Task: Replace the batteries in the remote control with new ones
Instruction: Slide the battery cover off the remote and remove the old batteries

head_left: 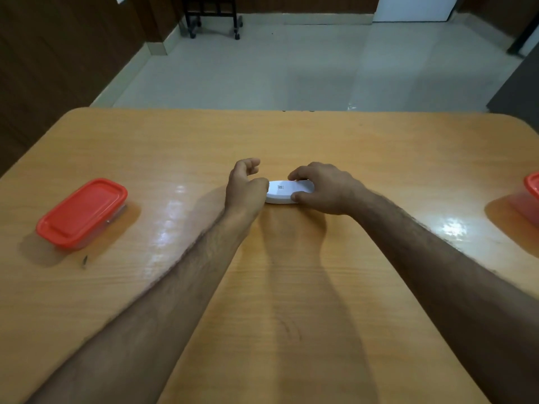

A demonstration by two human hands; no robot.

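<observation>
- A red-lidded container (81, 213) sits on the left part of the wooden table (291, 287), well apart from the hands; its body under the lid looks clear, and what is inside cannot be made out.
- Just in front of that container a small dark speck (85, 260) lies on the tabletop, too small to identify.
- The left hand (246, 185) reaches in from the lower left to the middle of the table. Its thumb touches the left end of the remote control (287, 192), while the other fingers are raised and loosely curved above the table, holding nothing.
- The remote control is a white, oval-ended piece lying flat on the table between the two hands, with a small printed label facing up.
- The right hand (320, 189) comes in from the lower right and grips the right end of the remote, fingers curled over its far edge and the thumb pressed against its near edge.
- At the far right edge of the view a second red-lidded container (531, 196) stands on the table, mostly cut off by the frame.
- Beyond the table lies a pale tiled floor (262, 68), with a dark wheeled cart (213, 16) near the back wall.
</observation>
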